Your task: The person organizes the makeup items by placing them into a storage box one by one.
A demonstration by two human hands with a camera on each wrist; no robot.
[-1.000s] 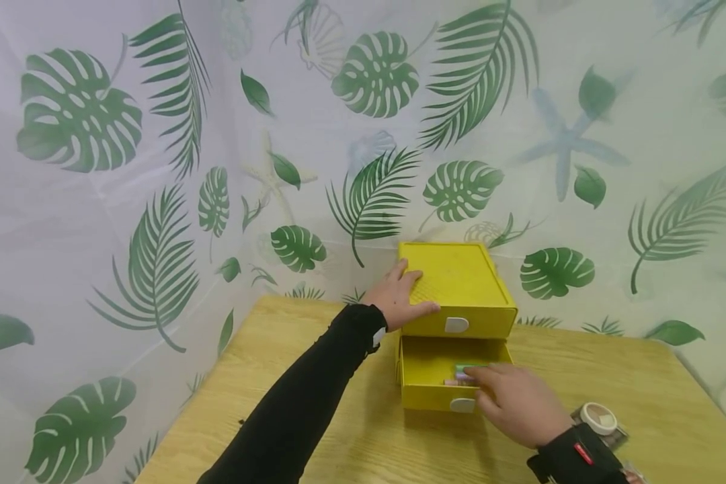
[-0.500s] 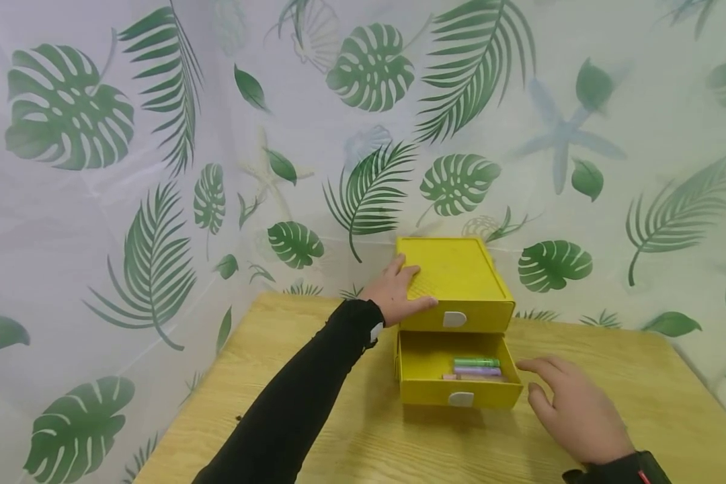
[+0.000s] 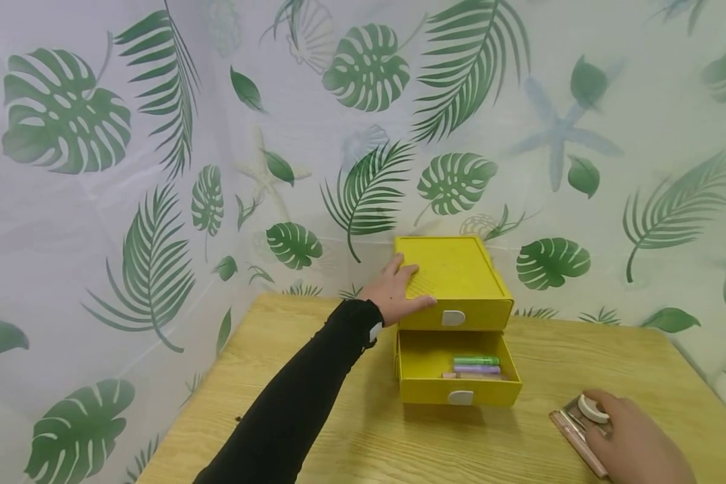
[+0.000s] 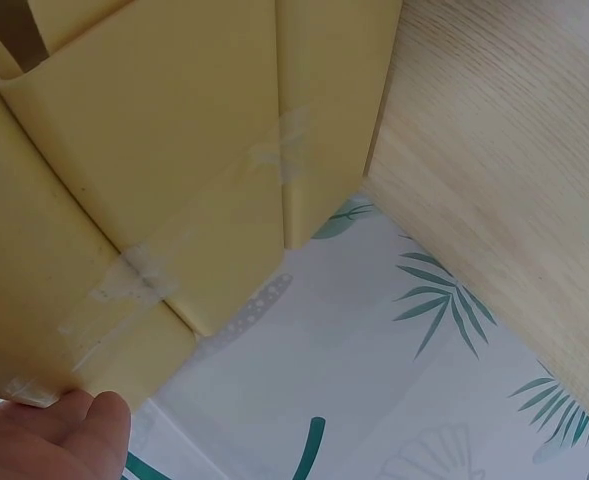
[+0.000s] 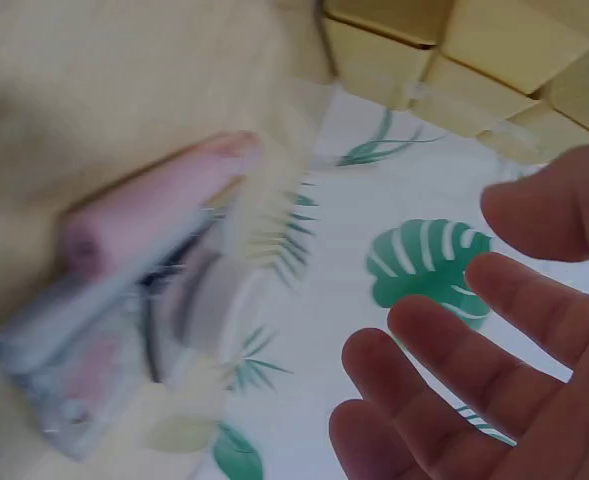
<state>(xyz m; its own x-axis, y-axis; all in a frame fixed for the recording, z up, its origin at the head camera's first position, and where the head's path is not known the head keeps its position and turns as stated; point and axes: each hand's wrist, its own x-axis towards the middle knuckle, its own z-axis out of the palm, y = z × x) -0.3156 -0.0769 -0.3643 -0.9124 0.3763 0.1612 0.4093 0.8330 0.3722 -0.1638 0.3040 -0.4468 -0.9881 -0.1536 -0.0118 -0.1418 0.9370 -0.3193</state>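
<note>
A yellow two-drawer box (image 3: 460,262) stands at the back of the table. My left hand (image 3: 392,296) rests on its top left edge with fingers spread; in the left wrist view those fingers (image 4: 99,435) touch the box. The lower drawer (image 3: 423,391) is pulled out and contains a green tube (image 3: 475,360), a purple tube (image 3: 476,369) and a pinkish one partly behind the front wall. At the right, my right hand (image 3: 638,440) is over a small group: a round white case (image 3: 591,409) and a pink tube (image 3: 575,440). The right wrist view shows its fingers loose, holding nothing.
The upper drawer (image 3: 423,316) is closed and has a white tab. Behind the wooden table (image 3: 314,417) hangs a white sheet (image 3: 351,195) printed with leaves. A clear flat packet (image 5: 89,375) lies beside the pink tube in the right wrist view.
My right hand has left the open drawer and moved right and toward me, to the small items on the table. The left hand stays on the box.
</note>
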